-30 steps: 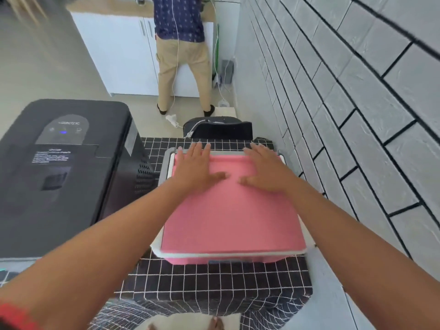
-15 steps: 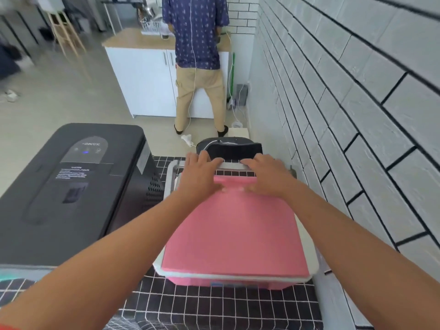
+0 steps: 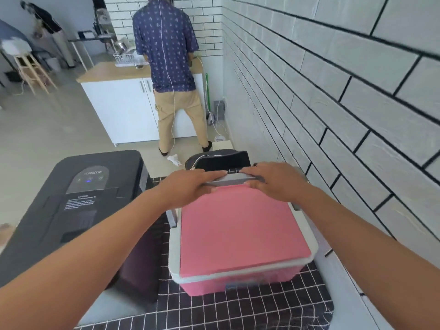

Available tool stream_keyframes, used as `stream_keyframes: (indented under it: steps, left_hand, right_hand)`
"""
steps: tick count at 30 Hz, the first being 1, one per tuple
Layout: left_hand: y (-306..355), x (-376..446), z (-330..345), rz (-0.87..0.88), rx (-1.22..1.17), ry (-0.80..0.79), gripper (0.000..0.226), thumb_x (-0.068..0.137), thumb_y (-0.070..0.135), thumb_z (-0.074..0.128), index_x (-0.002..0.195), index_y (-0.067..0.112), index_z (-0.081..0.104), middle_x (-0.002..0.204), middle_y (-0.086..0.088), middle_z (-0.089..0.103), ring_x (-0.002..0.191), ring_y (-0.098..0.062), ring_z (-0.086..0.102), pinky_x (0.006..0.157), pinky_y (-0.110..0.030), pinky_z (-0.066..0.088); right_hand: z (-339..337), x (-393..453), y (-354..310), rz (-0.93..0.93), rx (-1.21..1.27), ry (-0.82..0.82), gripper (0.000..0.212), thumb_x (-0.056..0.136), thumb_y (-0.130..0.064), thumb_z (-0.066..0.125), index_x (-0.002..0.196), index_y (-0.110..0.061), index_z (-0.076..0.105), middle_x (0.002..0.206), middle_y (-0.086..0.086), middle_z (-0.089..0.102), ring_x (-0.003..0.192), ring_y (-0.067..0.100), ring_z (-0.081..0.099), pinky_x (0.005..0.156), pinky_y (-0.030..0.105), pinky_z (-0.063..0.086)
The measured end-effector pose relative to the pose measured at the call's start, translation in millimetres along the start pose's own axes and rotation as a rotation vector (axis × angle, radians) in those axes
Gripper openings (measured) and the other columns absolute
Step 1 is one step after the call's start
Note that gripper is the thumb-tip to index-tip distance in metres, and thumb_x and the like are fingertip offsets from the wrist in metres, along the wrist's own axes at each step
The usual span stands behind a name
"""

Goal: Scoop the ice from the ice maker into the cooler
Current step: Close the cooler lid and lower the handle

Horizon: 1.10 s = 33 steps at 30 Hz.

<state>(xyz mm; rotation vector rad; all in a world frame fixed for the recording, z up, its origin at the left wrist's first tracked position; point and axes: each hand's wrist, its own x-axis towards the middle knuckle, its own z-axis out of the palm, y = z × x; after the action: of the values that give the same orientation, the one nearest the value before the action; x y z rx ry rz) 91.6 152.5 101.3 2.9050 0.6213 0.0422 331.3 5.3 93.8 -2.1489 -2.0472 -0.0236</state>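
Note:
A pink cooler (image 3: pixel 240 232) with a grey-rimmed lid sits on a black checked cloth (image 3: pixel 250 310), its lid down. My left hand (image 3: pixel 190 184) and my right hand (image 3: pixel 276 179) both grip the grey handle bar (image 3: pixel 232 180) at the cooler's far edge, fingers curled over it. The black ice maker (image 3: pixel 78 206) stands to the left of the cooler with its lid shut and a small blue light on its panel. No ice and no scoop are visible.
A white brick wall (image 3: pixel 333 103) runs close along the right of the cooler. A black bag (image 3: pixel 221 159) lies just beyond the cooler. Further off a person (image 3: pixel 171 75) stands at a white cabinet with a wooden top. A wooden stool (image 3: pixel 31 70) is at far left.
Both hands slid from flat on the pink lid to its far edge and closed on the grey handle. The camera view tilted up.

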Motion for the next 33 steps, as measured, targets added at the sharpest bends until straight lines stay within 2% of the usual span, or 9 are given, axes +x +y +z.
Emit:
stream_keyframes:
  steps: [4, 7, 9, 11, 14, 17, 24, 28, 33]
  left_hand:
    - [-3, -2, -1, 0.101, -0.066, -0.023, 0.049, 0.096, 0.060, 0.036, 0.139, 0.067, 0.014, 0.114, 0.015, 0.059, 0.101, -0.011, 0.058, 0.085, -0.033, 0.048]
    - [-5, -3, -5, 0.182, -0.113, -0.056, 0.050, 0.094, 0.062, 0.040, 0.137, 0.068, 0.016, 0.130, 0.017, 0.057, 0.113, -0.009, 0.054, 0.093, -0.032, 0.046]
    - [-5, -2, -8, 0.242, -0.140, -0.068, 0.050, 0.093, 0.060, 0.046, 0.136, 0.068, 0.021, 0.136, 0.019, 0.054, 0.110, -0.004, 0.053, 0.090, -0.025, 0.042]
    - [-6, -2, -14, 0.301, -0.157, -0.082, 0.049, 0.093, 0.056, 0.050, 0.136, 0.065, 0.028, 0.137, 0.019, 0.053, 0.107, -0.001, 0.053, 0.090, -0.024, 0.040]
    - [-8, 1, -35, 0.414, -0.177, -0.134, 0.049, 0.093, 0.054, 0.052, 0.138, 0.061, 0.033, 0.142, 0.018, 0.050, 0.122, -0.008, 0.051, 0.104, -0.031, 0.040]
    - [-2, 9, -69, 0.537, -0.170, -0.153, 0.049, 0.091, 0.055, 0.054, 0.137, 0.062, 0.036, 0.142, 0.019, 0.049, 0.123, -0.011, 0.049, 0.107, -0.032, 0.036]
    - [38, -2, -153, 0.816, -0.186, -0.181, 0.045, 0.083, 0.063, 0.061, 0.122, 0.073, 0.041, 0.116, 0.053, 0.042, 0.110, 0.024, 0.042, 0.088, -0.008, 0.032]
    - [58, -23, -180, 0.918, -0.218, -0.210, 0.045, 0.082, 0.061, 0.063, 0.122, 0.070, 0.045, 0.134, 0.039, 0.047, 0.123, 0.014, 0.043, 0.104, -0.019, 0.033]
    - [81, -59, -192, 1.018, -0.198, -0.248, 0.043, 0.085, 0.056, 0.063, 0.124, 0.068, 0.046, 0.133, 0.041, 0.046, 0.124, 0.012, 0.044, 0.110, -0.027, 0.034]
  right_hand:
    - [-3, -16, -13, 0.042, -0.036, -0.002, 0.043, 0.089, -0.064, 0.037, 0.128, -0.045, 0.043, 0.098, -0.008, 0.061, 0.089, 0.015, 0.057, 0.074, 0.035, 0.043]
    - [-13, -27, -23, 0.090, -0.044, -0.045, 0.038, 0.087, -0.065, 0.041, 0.118, -0.043, 0.047, 0.095, -0.010, 0.059, 0.087, 0.013, 0.057, 0.062, 0.028, 0.035]
    - [-20, -37, -34, 0.140, -0.031, -0.091, 0.036, 0.087, -0.064, 0.043, 0.111, -0.038, 0.049, 0.089, -0.009, 0.057, 0.083, 0.014, 0.059, 0.061, 0.030, 0.041]
    - [-25, -50, -49, 0.216, -0.021, -0.100, 0.039, 0.086, -0.065, 0.041, 0.110, -0.036, 0.050, 0.086, -0.008, 0.056, 0.081, 0.015, 0.059, 0.069, 0.039, 0.049]
    - [-34, -69, -74, 0.343, -0.043, -0.024, 0.045, 0.086, -0.065, 0.041, 0.123, -0.040, 0.048, 0.100, -0.009, 0.061, 0.093, 0.014, 0.060, 0.079, 0.036, 0.048]
    - [-56, -87, -99, 0.471, -0.057, 0.085, 0.048, 0.087, -0.066, 0.041, 0.131, -0.047, 0.044, 0.115, -0.013, 0.061, 0.106, 0.012, 0.057, 0.079, 0.028, 0.039]
    - [-124, -140, -181, 0.647, -0.165, 0.264, 0.050, 0.084, -0.073, 0.030, 0.123, -0.045, 0.041, 0.106, -0.011, 0.066, 0.096, 0.015, 0.060, 0.077, 0.035, 0.049]
    - [-160, -165, -224, 0.722, -0.151, 0.259, 0.044, 0.087, -0.069, 0.036, 0.123, -0.046, 0.048, 0.099, -0.016, 0.066, 0.090, 0.013, 0.059, 0.074, 0.034, 0.048]
    - [-177, -200, -280, 0.859, -0.151, 0.261, 0.048, 0.087, -0.063, 0.046, 0.131, -0.043, 0.050, 0.116, -0.013, 0.067, 0.104, 0.015, 0.060, 0.087, 0.035, 0.047]
